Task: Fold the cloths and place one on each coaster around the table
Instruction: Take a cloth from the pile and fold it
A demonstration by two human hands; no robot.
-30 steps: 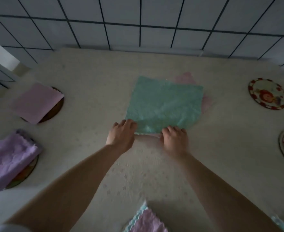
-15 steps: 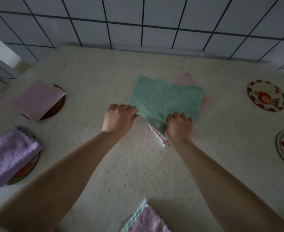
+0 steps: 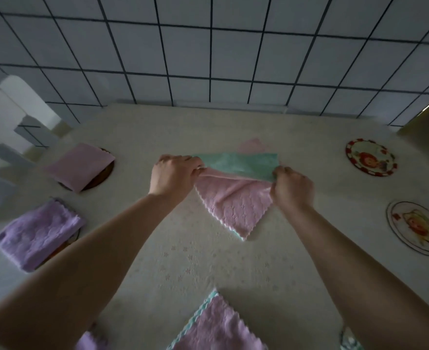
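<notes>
On counter (image 3: pixel 208 261), from left: purple cloth (image 3: pixel 38 233) and pink cloth (image 3: pixel 78 165) on coasters. Left hand (image 3: pixel 173 176) and right hand (image 3: pixel 291 189), fingers clenched on green-pink cloth (image 3: pixel 233 195), lifted at centre, pink corner hanging down to the counter. Far right: two bare coasters (image 3: pixel 371 157), (image 3: pixel 417 227).

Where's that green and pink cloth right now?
The green and pink cloth is mid-table, held between the left hand and right hand, its far edge over a pink cloth.
</notes>
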